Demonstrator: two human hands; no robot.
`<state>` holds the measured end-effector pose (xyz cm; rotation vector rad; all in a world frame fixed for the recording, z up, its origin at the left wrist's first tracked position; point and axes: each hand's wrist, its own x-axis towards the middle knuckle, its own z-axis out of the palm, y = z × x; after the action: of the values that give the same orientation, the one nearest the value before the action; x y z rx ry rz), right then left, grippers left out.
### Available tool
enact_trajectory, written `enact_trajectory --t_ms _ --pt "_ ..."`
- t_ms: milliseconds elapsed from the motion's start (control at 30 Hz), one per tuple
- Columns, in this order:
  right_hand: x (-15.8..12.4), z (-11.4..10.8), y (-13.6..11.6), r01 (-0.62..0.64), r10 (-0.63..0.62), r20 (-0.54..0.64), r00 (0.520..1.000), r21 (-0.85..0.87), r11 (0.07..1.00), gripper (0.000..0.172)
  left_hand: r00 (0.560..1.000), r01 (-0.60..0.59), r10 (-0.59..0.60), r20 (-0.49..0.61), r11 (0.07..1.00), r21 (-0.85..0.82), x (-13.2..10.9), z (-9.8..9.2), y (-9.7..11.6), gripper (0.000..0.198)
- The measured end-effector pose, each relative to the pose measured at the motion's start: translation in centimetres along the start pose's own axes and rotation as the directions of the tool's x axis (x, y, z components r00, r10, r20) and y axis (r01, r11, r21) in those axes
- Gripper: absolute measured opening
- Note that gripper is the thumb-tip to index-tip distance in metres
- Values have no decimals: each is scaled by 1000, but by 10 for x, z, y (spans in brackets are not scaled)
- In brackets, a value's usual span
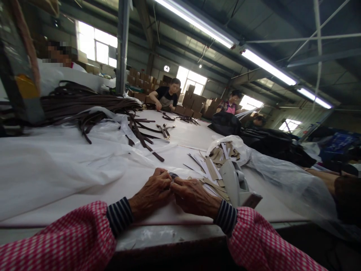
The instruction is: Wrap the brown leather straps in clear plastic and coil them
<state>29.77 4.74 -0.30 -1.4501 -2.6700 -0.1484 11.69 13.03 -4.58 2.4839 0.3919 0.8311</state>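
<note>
Close to the table's front edge, my left hand (152,191) and my right hand (193,195) meet with fingers pinched together. Between their fingertips shows a small dark grey piece (173,175), curved along its top; most of it is hidden, and its kind cannot be made out. Just right of my right hand lie loose beige strips (216,188) and white strips (199,162). Beside these stands a white tape dispenser-like object (231,180), its exact kind unclear.
Long dark brown straps (84,101) are heaped at the left, some trailing over the white table (186,130). Clear plastic sheeting (70,158) covers the left side. An open plastic bag (245,148) holds beige scraps. Black material (270,141) lies right. Co-workers sit across the table.
</note>
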Motion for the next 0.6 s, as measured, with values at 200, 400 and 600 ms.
enact_trajectory --t_ms 200,400,600 --pt "-24 19 -28 -252 253 -4 967 70 965 52 994 81 -76 76 995 -62 -1 -11 -4 8" --pt "-30 23 -38 -358 362 5 932 154 921 56 985 123 -114 129 990 -63 -2 -18 -4 15" --pt "-34 18 -45 -361 382 -43 923 244 900 50 992 31 -34 120 999 23 -3 -12 -6 14"
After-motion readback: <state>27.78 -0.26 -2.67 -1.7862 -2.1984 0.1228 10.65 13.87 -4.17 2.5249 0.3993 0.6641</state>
